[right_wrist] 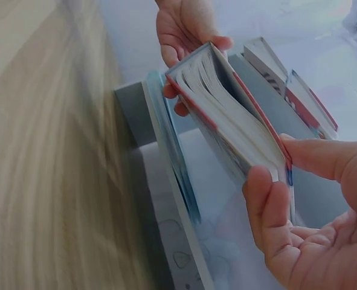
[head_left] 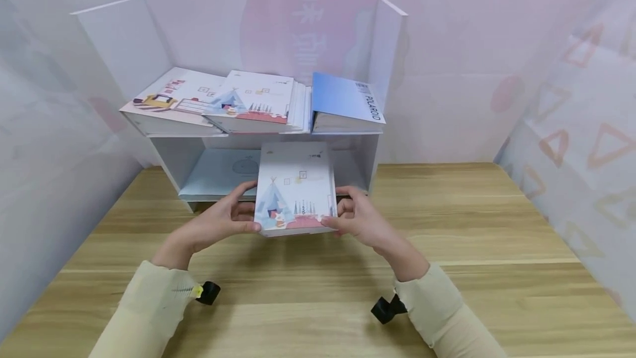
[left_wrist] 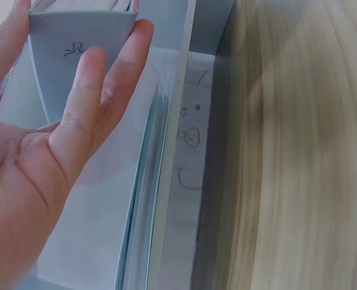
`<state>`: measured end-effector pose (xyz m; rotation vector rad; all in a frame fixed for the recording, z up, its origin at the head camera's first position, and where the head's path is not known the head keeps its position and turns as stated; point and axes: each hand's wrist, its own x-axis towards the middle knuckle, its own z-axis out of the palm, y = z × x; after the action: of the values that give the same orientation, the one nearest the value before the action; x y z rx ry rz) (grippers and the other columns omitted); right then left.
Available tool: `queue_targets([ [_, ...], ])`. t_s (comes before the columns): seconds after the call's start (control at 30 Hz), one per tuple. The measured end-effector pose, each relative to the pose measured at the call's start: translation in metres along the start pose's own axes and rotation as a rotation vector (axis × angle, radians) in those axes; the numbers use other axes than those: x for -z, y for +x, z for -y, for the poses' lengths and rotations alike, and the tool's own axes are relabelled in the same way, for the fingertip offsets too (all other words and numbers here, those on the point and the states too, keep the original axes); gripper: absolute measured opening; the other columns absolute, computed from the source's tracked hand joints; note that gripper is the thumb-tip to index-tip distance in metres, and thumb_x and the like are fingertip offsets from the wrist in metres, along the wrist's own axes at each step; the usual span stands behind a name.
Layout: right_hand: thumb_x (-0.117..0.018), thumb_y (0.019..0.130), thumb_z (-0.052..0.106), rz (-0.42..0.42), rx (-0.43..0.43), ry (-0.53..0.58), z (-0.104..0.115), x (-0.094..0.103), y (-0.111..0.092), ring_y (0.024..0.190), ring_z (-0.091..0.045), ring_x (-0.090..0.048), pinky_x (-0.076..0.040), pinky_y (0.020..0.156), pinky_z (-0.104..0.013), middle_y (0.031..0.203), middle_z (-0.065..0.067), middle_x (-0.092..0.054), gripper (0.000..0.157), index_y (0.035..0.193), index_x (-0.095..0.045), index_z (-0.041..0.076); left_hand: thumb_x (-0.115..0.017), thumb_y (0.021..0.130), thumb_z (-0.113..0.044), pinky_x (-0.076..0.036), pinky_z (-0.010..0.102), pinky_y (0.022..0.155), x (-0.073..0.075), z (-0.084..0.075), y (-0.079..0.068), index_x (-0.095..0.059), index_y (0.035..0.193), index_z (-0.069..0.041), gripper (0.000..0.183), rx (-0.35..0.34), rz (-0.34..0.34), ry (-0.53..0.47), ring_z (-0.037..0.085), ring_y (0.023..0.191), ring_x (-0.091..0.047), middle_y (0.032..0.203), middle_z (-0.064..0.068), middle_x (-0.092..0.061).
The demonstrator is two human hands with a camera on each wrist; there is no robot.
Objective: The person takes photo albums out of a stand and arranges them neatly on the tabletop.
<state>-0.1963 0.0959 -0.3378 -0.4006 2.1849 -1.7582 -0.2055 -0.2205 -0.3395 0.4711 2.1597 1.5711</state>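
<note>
A thick photo album [head_left: 293, 192] with a white cover and a blue tent drawing is held level between both hands, at the front of the shelf's lower tier. My left hand [head_left: 218, 220] grips its left side, thumb at the near corner; the left wrist view shows fingers against the grey spine [left_wrist: 75, 42]. On the opposite side, my right hand [head_left: 360, 220] pinches the near right corner, thumb on the cover and fingers beneath. Page edges [right_wrist: 226, 115] fan slightly apart in the right wrist view. Beside the album, a light blue album [head_left: 213, 173] lies flat on the lower tier.
A white two-tier shelf [head_left: 392, 32] stands at the back of the wooden table [head_left: 447, 225]. On its upper tier lie a truck-patterned album [head_left: 169, 98], another tent-patterned album [head_left: 253, 98] over more albums, and a blue POLAROID album [head_left: 343, 98]. Patterned cloth walls surround the table.
</note>
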Motion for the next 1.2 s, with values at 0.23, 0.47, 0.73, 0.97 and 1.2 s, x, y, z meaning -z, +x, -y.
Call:
queue_targets([
  [0.23,-0.071,0.088,0.0,0.005,0.016,0.052,-0.001,-0.016,0.002,0.068,-0.017,-0.062,-0.06,0.078,-0.045,0.08,-0.004,-0.057,0.072,0.146,-0.029,-0.003,-0.072,0.091,-0.015,-0.055,0.029,0.092,0.009,0.002,-0.015,0.002,0.159,-0.013,0.101,-0.02,0.021,0.0,0.032,0.124,-0.058,0.146,0.035,-0.04],
  [0.47,-0.072,0.088,0.0,0.004,0.008,0.09,-0.001,-0.031,0.002,0.068,-0.016,-0.063,-0.06,0.076,-0.043,0.082,-0.005,-0.06,0.073,0.147,-0.029,-0.003,-0.071,0.092,-0.012,-0.056,0.029,0.091,0.016,0.004,-0.028,0.003,0.159,-0.011,0.1,-0.024,0.024,0.011,0.024,0.124,-0.059,0.147,0.037,-0.037],
  [0.73,-0.072,0.087,-0.002,0.01,0.023,0.157,-0.003,-0.051,-0.001,0.059,-0.013,-0.06,-0.058,0.067,-0.03,0.075,-0.002,-0.053,0.071,0.144,-0.03,-0.003,-0.069,0.092,-0.008,-0.056,0.029,0.091,0.026,0.004,-0.043,0.005,0.159,-0.008,0.1,-0.026,0.048,0.042,0.033,0.127,-0.057,0.147,0.04,-0.034],
  [0.97,-0.072,0.088,-0.001,0.021,0.047,0.193,-0.007,-0.063,-0.004,0.057,-0.014,-0.06,-0.058,0.069,-0.03,0.073,-0.002,-0.051,0.068,0.142,-0.032,-0.001,-0.067,0.093,-0.004,-0.057,0.032,0.09,0.032,0.006,-0.05,0.007,0.158,-0.005,0.098,-0.038,0.098,0.043,0.012,0.115,-0.064,0.144,0.039,-0.036],
  [1.2,-0.071,0.089,-0.001,0.054,0.062,0.234,-0.012,-0.07,-0.008,0.059,-0.016,-0.061,-0.057,0.07,-0.027,0.076,-0.002,-0.055,0.068,0.143,-0.03,0.001,-0.063,0.095,-0.002,-0.057,0.034,0.091,0.038,0.006,-0.055,0.011,0.157,-0.009,0.098,-0.033,0.172,0.02,0.013,0.118,-0.063,0.146,0.037,-0.034],
])
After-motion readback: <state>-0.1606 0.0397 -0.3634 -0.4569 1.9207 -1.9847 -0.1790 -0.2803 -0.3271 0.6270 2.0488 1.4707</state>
